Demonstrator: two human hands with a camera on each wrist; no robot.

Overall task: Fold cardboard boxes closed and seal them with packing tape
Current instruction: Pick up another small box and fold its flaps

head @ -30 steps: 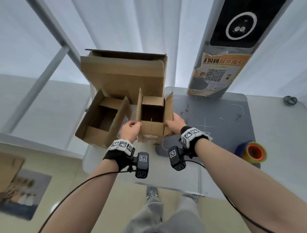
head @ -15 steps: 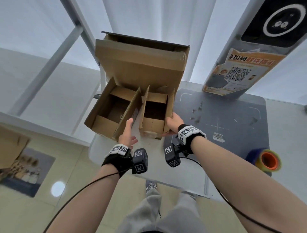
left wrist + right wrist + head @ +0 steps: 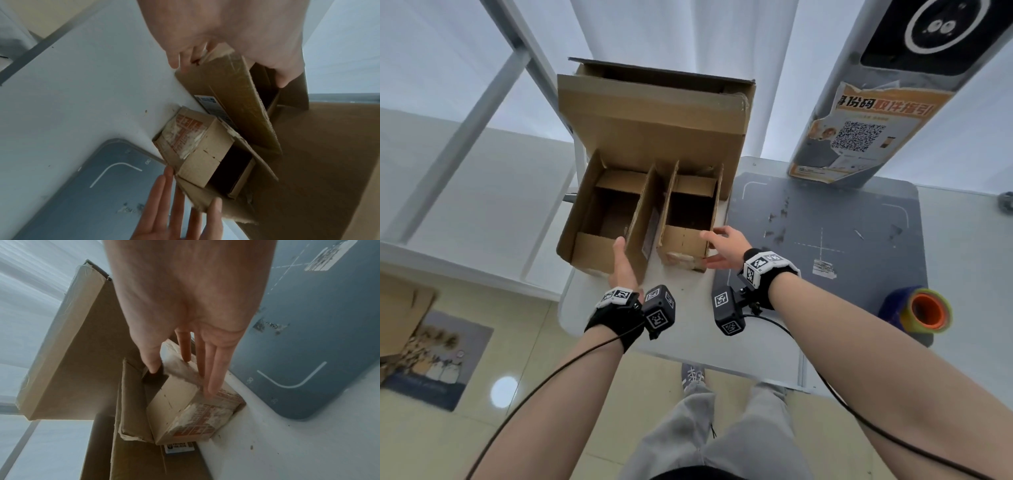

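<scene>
At ten o'clock our left hand [image 3: 624, 263], fingers straight, rests on the wider open box [image 3: 599, 219]. At noon the small open box [image 3: 690, 222] stands on the tabletop [image 3: 681, 339]; our right hand [image 3: 724, 248], released, hovers beside it. We should press side flaps inward squarely before fetching the tape roll [image 3: 921, 311] at three o'clock.

3 cardboard boxes: 1 small open box [image 3: 690, 219] betw. the 2 hands, 1 mid-size open box [image 3: 606, 219] at the left hand [image 3: 624, 270], 1 big box [image 3: 654, 116] beyond both. 2 hands, left + right hand [image 3: 722, 248]. 1 tape roll [image 3: 917, 310] well right of the right hand. 1 grey mat [image 3: 825, 212] on 1 tabletop [image 3: 688, 342].
</scene>
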